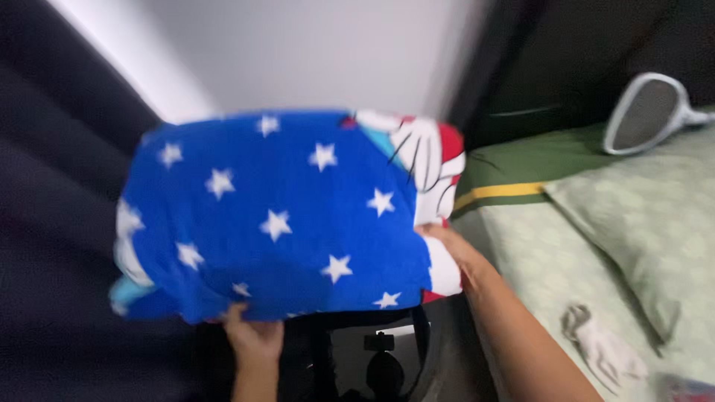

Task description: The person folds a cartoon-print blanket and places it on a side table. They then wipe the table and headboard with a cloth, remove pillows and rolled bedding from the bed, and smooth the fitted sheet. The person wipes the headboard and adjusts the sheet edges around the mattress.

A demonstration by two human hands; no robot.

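Two hands hold up one folded blanket.
The left hand (pixel 253 339) grips the blanket (pixel 275 216) from below, the right hand (pixel 447 242) clasps its right edge; it is blue with white stars, red and white at one end, raised beside the bed (pixel 551 268).

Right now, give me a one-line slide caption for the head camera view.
Both hands, left hand and right hand, hold up a folded blue blanket with white stars beside a green bed.

Fingers of both hands hidden beneath the motion-blurred folded blanket (pixel 283 216); glove (pixel 603 350) indistinct.
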